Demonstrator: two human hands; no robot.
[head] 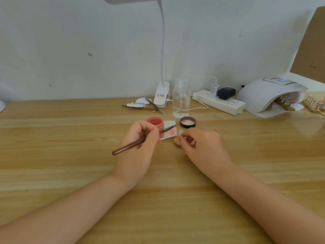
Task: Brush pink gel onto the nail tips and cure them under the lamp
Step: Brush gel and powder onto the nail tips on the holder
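Observation:
My left hand (140, 143) grips a brown-handled brush (130, 147); its bristle end lies over a white wipe (169, 132) smeared pink. Behind the hand stands an open pot of pink gel (155, 121). My right hand (202, 147) pinches a small wooden stand (177, 142) with a pale nail tip (180, 132) on top. The pot's black lid (187, 122) lies upturned beside the wipe. A white curing lamp (269, 95) at the far right has sticks of nail tips (283, 103) inside.
A clear pump bottle (181, 98), a clip-on desk lamp (161, 95), a power strip (219, 103) with plugs, and tweezers with wipes (142, 107) line the back of the wooden table (70, 138). More nail-tip stands (316, 104) sit at the far right edge.

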